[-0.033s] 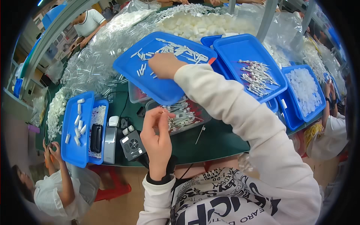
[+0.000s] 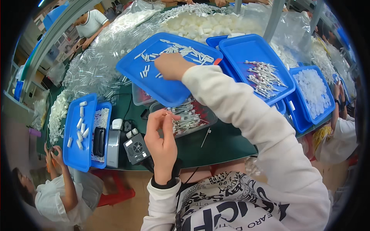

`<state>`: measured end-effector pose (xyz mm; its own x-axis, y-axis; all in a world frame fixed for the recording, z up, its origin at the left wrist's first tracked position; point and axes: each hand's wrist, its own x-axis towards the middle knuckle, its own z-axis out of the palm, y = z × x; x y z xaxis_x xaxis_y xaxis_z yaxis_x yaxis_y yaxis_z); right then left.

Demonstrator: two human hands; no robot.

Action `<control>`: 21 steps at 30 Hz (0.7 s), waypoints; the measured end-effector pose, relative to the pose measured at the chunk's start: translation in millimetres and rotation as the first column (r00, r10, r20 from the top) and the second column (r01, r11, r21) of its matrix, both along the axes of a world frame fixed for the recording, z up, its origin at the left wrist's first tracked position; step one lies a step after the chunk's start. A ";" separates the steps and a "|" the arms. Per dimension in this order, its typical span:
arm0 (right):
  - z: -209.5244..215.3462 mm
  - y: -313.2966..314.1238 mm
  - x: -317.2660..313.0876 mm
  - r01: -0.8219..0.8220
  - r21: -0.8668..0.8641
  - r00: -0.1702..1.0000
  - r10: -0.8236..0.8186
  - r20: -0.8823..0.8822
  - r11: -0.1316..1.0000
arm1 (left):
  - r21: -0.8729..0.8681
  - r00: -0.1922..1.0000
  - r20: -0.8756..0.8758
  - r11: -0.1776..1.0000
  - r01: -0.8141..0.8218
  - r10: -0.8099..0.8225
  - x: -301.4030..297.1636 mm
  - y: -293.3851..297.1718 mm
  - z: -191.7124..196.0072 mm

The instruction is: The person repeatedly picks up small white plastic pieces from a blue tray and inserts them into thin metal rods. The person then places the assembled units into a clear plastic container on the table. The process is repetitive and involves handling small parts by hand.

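Observation:
My right hand point(image 2: 172, 66) reaches over a blue tray point(image 2: 133, 77) in which short white tubes point(image 2: 145, 71) lie scattered. The back of that hand faces up and hides its fingertips, so its grip does not show. Lower down, my left hand point(image 2: 163, 136) is raised with thumb and forefinger closed in a pinch; what is between them is too small to make out. Behind its fingers stands a clear plastic box point(image 2: 213, 119), partly under the tray, holding many thin white sticks point(image 2: 189, 119) with some red among them. One loose white stick point(image 2: 206, 138) lies on the green table point(image 2: 227, 148).
Right of the tray are a blue tray point(image 2: 239, 48) of white-tipped sticks and another point(image 2: 327, 111) of translucent pieces. On the left, a blue tray point(image 2: 68, 159) carries white cylinders, near a black box-shaped device point(image 2: 135, 149). Clear tubes point(image 2: 90, 73) pile up behind. Other people work around the table.
My right hand has shifted very slightly to the right over the tray. My left hand stays almost in place, still pinched.

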<state>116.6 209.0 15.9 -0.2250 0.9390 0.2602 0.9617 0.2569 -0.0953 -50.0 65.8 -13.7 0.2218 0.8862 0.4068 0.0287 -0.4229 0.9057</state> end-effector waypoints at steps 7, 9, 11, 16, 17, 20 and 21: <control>46.3 -122.3 18.4 -0.112 0.188 0.710 0.211 -0.672 0.976 | -0.060 0.957 0.283 0.994 0.088 -0.068 1.7 -12.6 13.3; 51.4 -175.0 24.8 -0.069 0.112 0.579 0.131 -0.805 0.991 | -0.028 0.937 0.313 0.984 0.174 -0.157 14.9 -16.8 13.7; 46.9 -210.4 27.7 -0.058 0.053 0.469 0.075 -0.880 0.997 | -0.099 0.966 0.165 0.971 0.217 -0.199 13.0 -32.8 30.3; 34.6 -260.7 37.7 -0.024 -0.009 0.336 -0.001 -0.942 1.000 | 0.189 0.964 -0.068 0.945 0.267 -0.258 27.0 -46.0 33.1; 33.8 -269.0 41.0 -0.026 -0.017 0.344 -0.007 -0.939 1.000 | 0.220 0.961 -0.070 0.935 0.278 -0.269 31.2 -48.7 33.7; 33.9 -283.6 47.8 -0.012 -0.013 0.375 -0.007 -0.927 1.000 | 0.225 0.951 -0.129 0.926 0.304 -0.281 38.0 -54.6 34.8; 32.7 -286.9 50.2 0.007 -0.007 0.396 -0.009 -0.918 1.000 | 0.238 0.950 -0.133 0.922 0.306 -0.281 40.4 -56.5 35.5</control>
